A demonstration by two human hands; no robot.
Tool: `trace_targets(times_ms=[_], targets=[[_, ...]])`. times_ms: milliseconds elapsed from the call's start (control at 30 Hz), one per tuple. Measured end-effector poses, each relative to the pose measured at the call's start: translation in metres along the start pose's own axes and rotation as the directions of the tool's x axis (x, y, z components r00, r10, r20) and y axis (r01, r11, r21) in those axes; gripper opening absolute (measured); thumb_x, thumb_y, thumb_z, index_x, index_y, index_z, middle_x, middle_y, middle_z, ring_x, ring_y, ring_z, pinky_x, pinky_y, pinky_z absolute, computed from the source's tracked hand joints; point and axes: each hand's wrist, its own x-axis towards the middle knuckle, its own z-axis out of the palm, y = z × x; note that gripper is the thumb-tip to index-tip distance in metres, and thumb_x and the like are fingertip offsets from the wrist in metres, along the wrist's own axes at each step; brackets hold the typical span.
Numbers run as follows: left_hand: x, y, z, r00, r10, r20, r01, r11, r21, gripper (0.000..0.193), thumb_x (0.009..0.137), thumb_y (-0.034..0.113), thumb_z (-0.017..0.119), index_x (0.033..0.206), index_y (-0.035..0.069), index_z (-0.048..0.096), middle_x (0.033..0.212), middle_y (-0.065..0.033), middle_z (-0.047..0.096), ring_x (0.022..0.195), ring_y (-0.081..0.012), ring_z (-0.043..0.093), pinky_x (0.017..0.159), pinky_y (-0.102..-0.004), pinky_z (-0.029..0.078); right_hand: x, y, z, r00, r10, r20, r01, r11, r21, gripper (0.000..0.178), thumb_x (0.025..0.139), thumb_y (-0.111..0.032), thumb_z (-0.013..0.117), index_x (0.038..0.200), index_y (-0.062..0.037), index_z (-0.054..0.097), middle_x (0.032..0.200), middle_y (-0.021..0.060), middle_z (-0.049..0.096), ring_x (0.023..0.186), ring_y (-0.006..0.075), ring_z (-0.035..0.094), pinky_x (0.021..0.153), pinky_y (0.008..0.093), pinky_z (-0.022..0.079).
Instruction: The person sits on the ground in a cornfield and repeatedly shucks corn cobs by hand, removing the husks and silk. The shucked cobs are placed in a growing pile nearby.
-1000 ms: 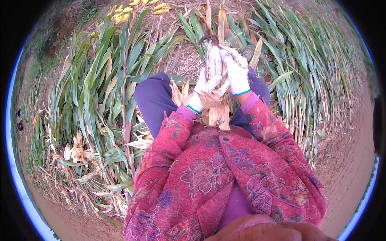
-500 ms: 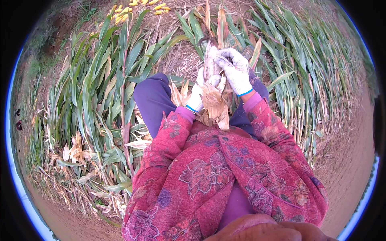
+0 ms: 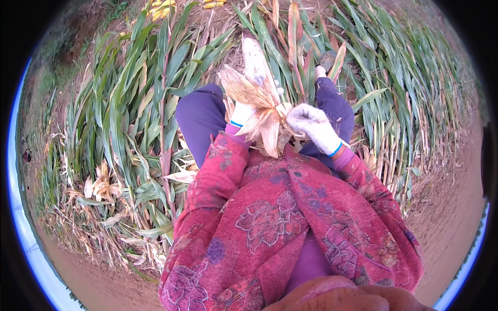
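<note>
An ear of corn (image 3: 255,59), pale and whitish along its upper part, stands tip-away in front of my lap. Dry tan husks (image 3: 249,93) are peeled back and fan out around its lower end. My left hand (image 3: 241,113), in a white glove with a blue cuff edge, grips the ear from the left; husk leaves cover most of its fingers. On the right, my gloved right hand (image 3: 314,126) has its fingers curled closed at the edge of the husk near the ear's base.
Cut green cornstalks (image 3: 119,103) lie thickly to my left, and more stalks (image 3: 399,93) to my right. Yellow husked ears (image 3: 162,9) are piled at the far left. Discarded dry husks (image 3: 102,185) lie at lower left. Bare soil (image 3: 441,207) shows at far right.
My right hand has come down from the upper part of the ear to the husk at its base. Husk leaves now spread up over my left hand, and the ear has shifted slightly left.
</note>
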Motion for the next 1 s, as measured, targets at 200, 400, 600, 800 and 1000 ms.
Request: trace_targets(times_ms=[200, 400, 600, 800, 1000], targets=[[0.006, 0.024, 0.057, 0.983, -0.029, -0.180, 0.055, 0.989, 0.141, 0.053, 0.113, 0.029, 0.043, 0.161, 0.007, 0.034, 0.154, -0.0190, 0.050, 0.135, -0.0326, 0.056, 0.115, -0.0472, 0.047, 0.041, 0.022, -0.009, 0.999, 0.003, 0.051, -0.012, 0.984, 0.180, 0.067, 0.090, 0.002, 0.074, 0.152, 0.0007, 0.049, 0.125, 0.0061, 0.069, 0.105, 0.0116, 0.068, 0.096, 0.0279, 0.054], [0.016, 0.067, 0.059, 0.953, 0.231, -0.194, -0.198, 0.964, 0.178, 0.064, 0.107, 0.044, 0.056, 0.156, 0.007, 0.039, 0.148, -0.0193, 0.055, 0.136, -0.0343, 0.055, 0.116, -0.0515, 0.047, 0.061, 0.035, 0.003, 0.982, -0.175, 0.073, 0.178, 0.984, -0.028, 0.067, 0.085, 0.007, 0.079, 0.145, -0.0026, 0.051, 0.116, 0.0035, 0.071, 0.104, 0.0139, 0.069, 0.091, 0.0295, 0.059], [-0.007, 0.119, 0.076, 0.995, 0.026, -0.101, -0.020, 0.998, 0.059, 0.055, 0.106, 0.036, 0.062, 0.148, 0.003, 0.050, 0.142, -0.0186, 0.061, 0.132, -0.0306, 0.059, 0.115, -0.0469, 0.048, 0.050, 0.015, -0.025, 0.947, -0.315, 0.068, 0.261, 0.623, -0.738, 0.074, 0.077, -0.012, 0.087, 0.143, -0.0087, 0.054, 0.112, 0.0119, 0.072, 0.105, 0.0249, 0.071, 0.093, 0.0386, 0.056], [0.000, 0.104, 0.079, 0.954, 0.163, -0.252, -0.020, 0.872, 0.489, 0.035, 0.106, 0.026, 0.062, 0.127, -0.002, 0.066, 0.122, -0.0148, 0.072, 0.116, -0.0238, 0.069, 0.104, -0.0393, 0.054, 0.057, 0.082, -0.031, 0.955, -0.297, -0.018, 0.128, 0.463, -0.877, 0.077, 0.078, -0.040, 0.088, 0.138, -0.0079, 0.052, 0.107, 0.0175, 0.072, 0.099, 0.0365, 0.072, 0.088, 0.0443, 0.056], [-0.011, 0.065, 0.091, 0.878, 0.392, -0.276, -0.101, 0.714, 0.693, 0.024, 0.105, 0.015, 0.060, 0.123, -0.001, 0.065, 0.114, -0.0136, 0.074, 0.109, -0.0219, 0.070, 0.100, -0.0370, 0.054, 0.057, 0.126, -0.016, 0.986, -0.147, -0.074, 0.025, 0.577, -0.816, 0.061, 0.081, -0.042, 0.085, 0.126, -0.0110, 0.057, 0.101, 0.0173, 0.073, 0.094, 0.0352, 0.074, 0.085, 0.0422, 0.057]])
